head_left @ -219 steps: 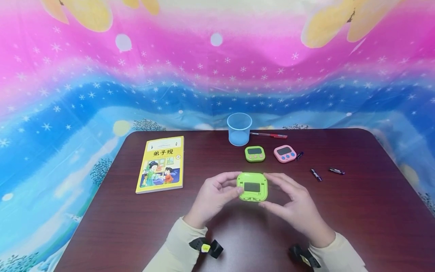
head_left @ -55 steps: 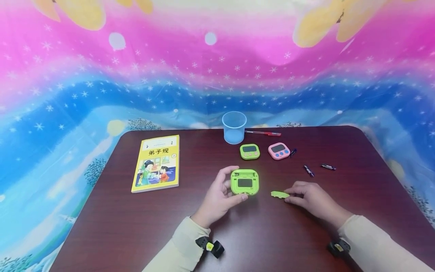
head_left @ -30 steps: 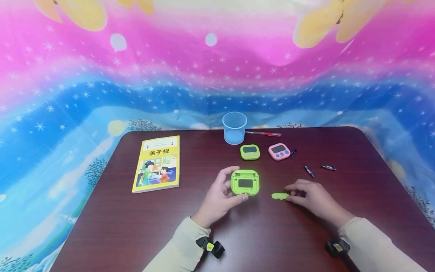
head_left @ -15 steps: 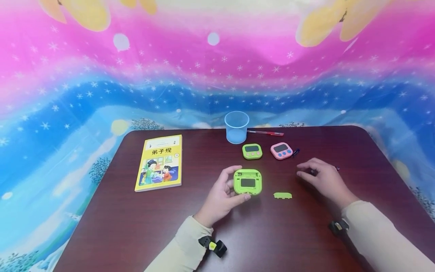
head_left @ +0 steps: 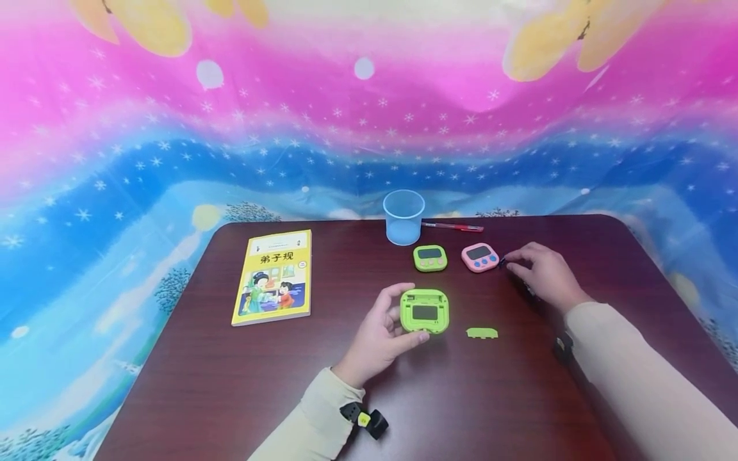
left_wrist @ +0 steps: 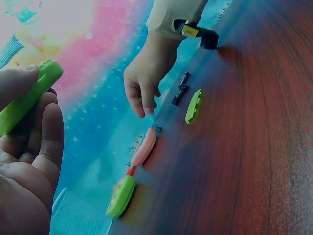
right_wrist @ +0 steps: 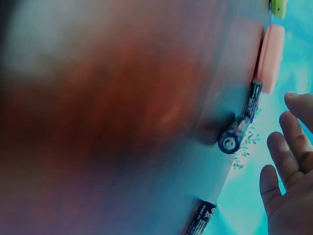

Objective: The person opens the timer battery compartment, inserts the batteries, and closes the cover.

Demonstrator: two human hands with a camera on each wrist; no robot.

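Timer point(head_left: 425, 312), green, open-backed, raised over middle of desk point(head_left: 248, 378) in left hand point(head_left: 376, 338); fingers curled round its left side, thumb at near edge. Green cover strip point(head_left: 482, 333) on desk, just right of it. Right hand point(head_left: 544, 275) farther right, fingers parted, nothing gripped, just beside dark battery point(right_wrist: 253, 100) at right edge of pink timer point(head_left: 480, 257). Second green timer point(head_left: 430, 258) left of the pink one.

A glossy reddish-brown table point(head_left: 202, 384) before a pink and blue cloth backdrop point(head_left: 323, 137) printed with snowflakes.
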